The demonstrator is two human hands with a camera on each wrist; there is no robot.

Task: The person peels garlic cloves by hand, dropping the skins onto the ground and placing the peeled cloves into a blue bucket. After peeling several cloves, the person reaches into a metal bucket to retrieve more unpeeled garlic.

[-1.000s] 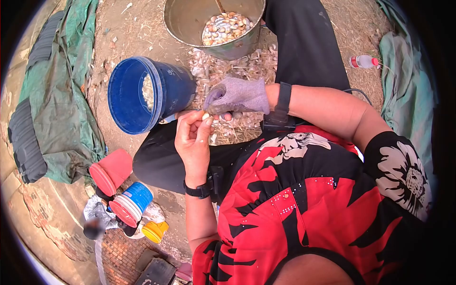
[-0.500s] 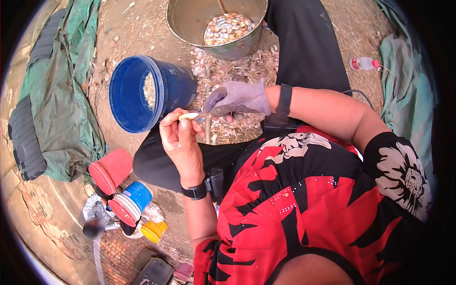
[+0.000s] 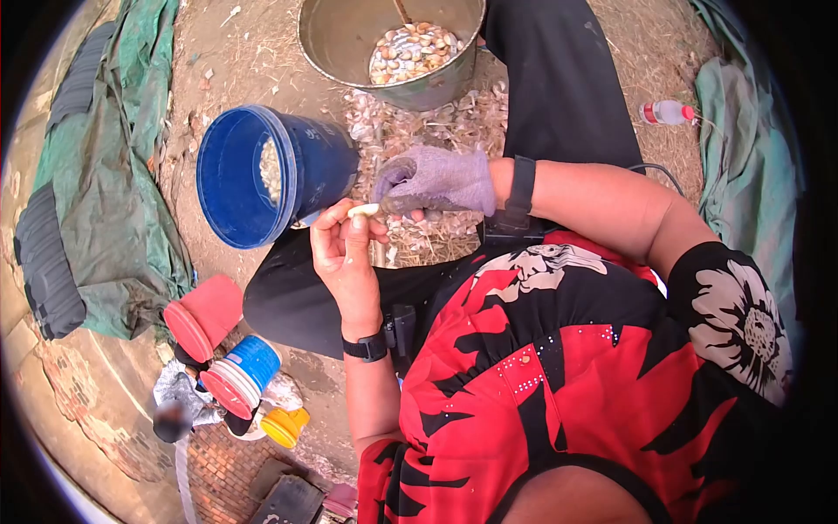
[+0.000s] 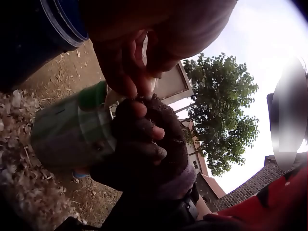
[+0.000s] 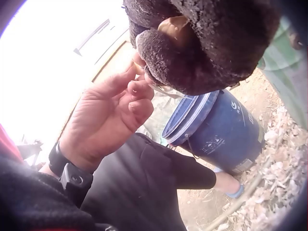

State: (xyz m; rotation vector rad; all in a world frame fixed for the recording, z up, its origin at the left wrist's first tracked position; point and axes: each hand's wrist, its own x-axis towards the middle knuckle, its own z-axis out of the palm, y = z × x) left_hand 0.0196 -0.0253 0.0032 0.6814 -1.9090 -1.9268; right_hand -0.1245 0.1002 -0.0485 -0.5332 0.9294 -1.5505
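Note:
A pale, peeled-looking clove (image 3: 363, 210) is pinched between the thumb and fingers of the bare left hand (image 3: 346, 253). Close against its right end is the right hand (image 3: 436, 180), in a dirty purple glove, its fingers curled. In the right wrist view the gloved hand (image 5: 202, 48) holds a brownish clove (image 5: 174, 29) between its fingers, and the left hand (image 5: 108, 113) meets it from the left. Seen from the left wrist, both hands touch at the fingertips, in shadow.
A blue bucket (image 3: 332, 166) with pale cloves inside lies tilted left of the hands. Beyond them stands a metal pot (image 3: 428, 92) of unpeeled cloves. Husks (image 3: 471, 118) cover the ground. Red (image 3: 209, 314) and yellow (image 3: 285, 425) buckets, another person and a bottle (image 3: 668, 113) lie farther out.
Since half a second ago the left hand has moved slightly right, bringing the clove against the gloved fingers. One second ago the hands were closer together, with the clove mostly covered.

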